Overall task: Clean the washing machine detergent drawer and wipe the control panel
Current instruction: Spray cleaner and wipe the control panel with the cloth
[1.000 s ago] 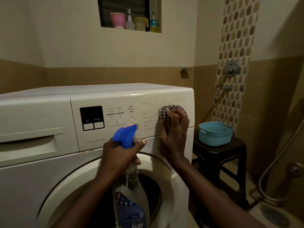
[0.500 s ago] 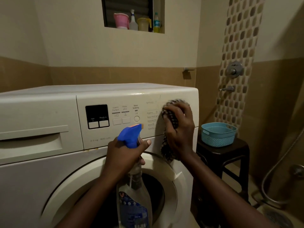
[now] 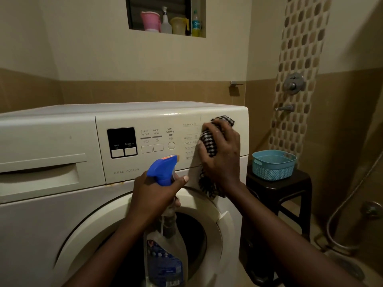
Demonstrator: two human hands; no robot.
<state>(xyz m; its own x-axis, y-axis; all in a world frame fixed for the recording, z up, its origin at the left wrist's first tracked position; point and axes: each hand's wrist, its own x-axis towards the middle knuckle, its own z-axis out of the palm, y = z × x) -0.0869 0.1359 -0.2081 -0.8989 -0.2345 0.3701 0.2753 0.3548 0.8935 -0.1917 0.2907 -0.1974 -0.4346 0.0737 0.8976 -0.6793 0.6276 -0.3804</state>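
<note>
A white front-loading washing machine (image 3: 51, 214) fills the left and middle. Its control panel (image 3: 157, 121) has a black display, buttons and a program list. My right hand (image 3: 223, 154) presses a black-and-white checked cloth (image 3: 208, 141) against the right end of the panel, covering the dial; the cloth's tail hangs below my palm. My left hand (image 3: 153, 193) grips a spray bottle (image 3: 163, 255) with a blue trigger head, held upright in front of the round door. The detergent drawer (image 3: 39, 175) at the left is closed.
A dark stool (image 3: 290, 187) to the right of the machine carries a light blue basket (image 3: 273, 164). Shower fittings (image 3: 293, 82) and a hose (image 3: 350, 199) are on the right wall. A wall niche (image 3: 165, 19) above holds jugs and bottles.
My right hand with the cloth has slid up and to the right over the dial area. The left hand and spray bottle have held about the same place.
</note>
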